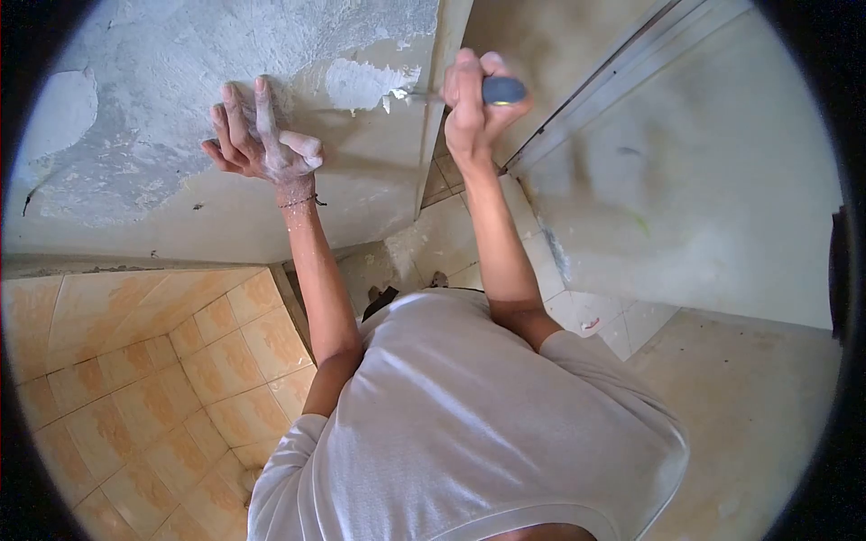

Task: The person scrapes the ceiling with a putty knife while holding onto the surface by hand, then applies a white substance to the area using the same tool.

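Note:
My left hand, dusted with white powder, rests with fingers spread on the wall. My right hand is closed around a scraper with a dark rounded handle. Its thin blade points left and meets the wall near the corner edge, where it looks narrow and slightly blurred. At the tip, white flakes of loosened coating hang from the edge of a pale bare patch. Between my left hand and the blade lies a short stretch of wall.
Rough grey-white scraped plaster covers much of the wall at left. Below it is a recess with orange-patterned tiles. A doorway edge stands beside my right hand, and a pale panel is at right. Floor tiles show below.

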